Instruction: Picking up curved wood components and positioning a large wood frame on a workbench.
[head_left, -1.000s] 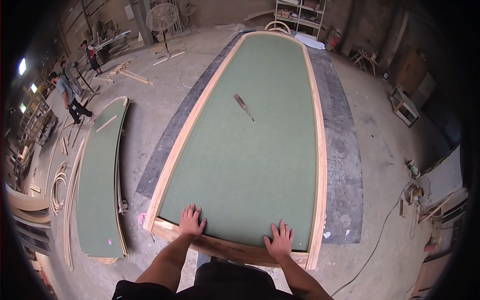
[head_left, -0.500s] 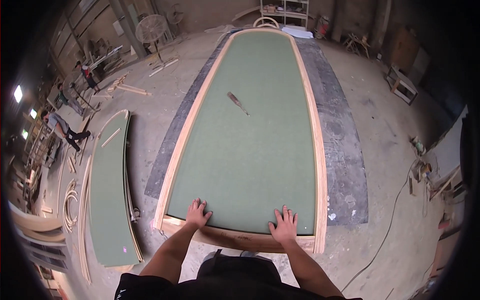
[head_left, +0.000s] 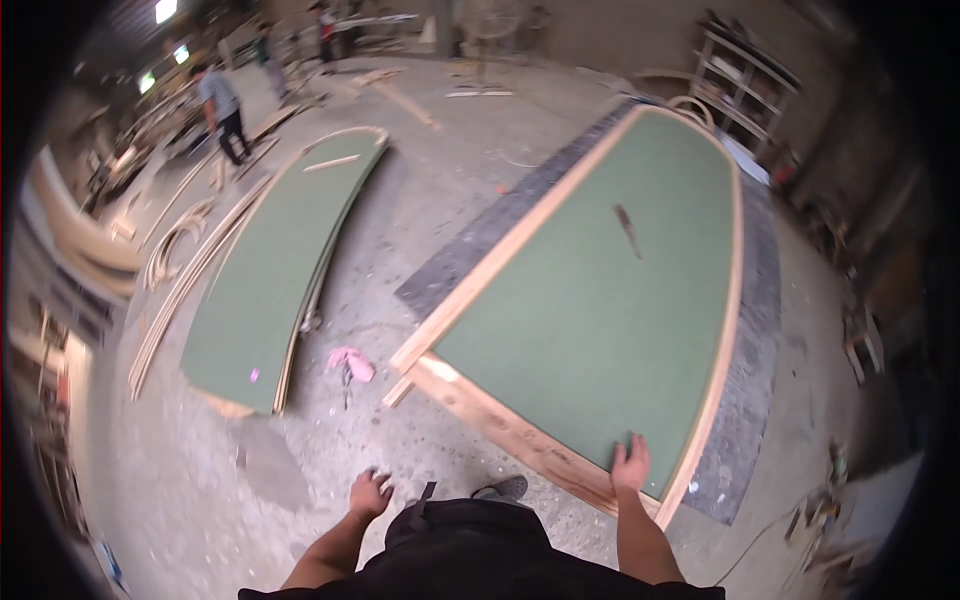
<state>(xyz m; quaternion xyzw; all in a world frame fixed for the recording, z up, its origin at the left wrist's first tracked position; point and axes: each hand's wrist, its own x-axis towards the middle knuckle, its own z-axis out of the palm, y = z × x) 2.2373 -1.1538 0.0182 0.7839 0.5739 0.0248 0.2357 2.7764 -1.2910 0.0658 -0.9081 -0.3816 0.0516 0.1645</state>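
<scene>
A large green panel with an arched far end lies inside a pale wood frame. My right hand rests at the panel's near edge, beside the frame's near rail, its fingers stretched out and nothing held. Off the panel, above the floor left of the frame, hangs my left hand; it is empty, its fingers apart and slightly bent. A slim dark tool with a lighter tip lies on the panel's far half; blur hides its exact kind.
At left lies a stack of narrower green panels with a wood strip on top. A pink cloth is on the floor near the frame's corner. Long wood strips lie farther left. A person stands at the back left; shelves are back right.
My view has swung left, so the frame now appears turned and farther right. My left hand has come off the panel and moved left; the right one stays at the near edge.
</scene>
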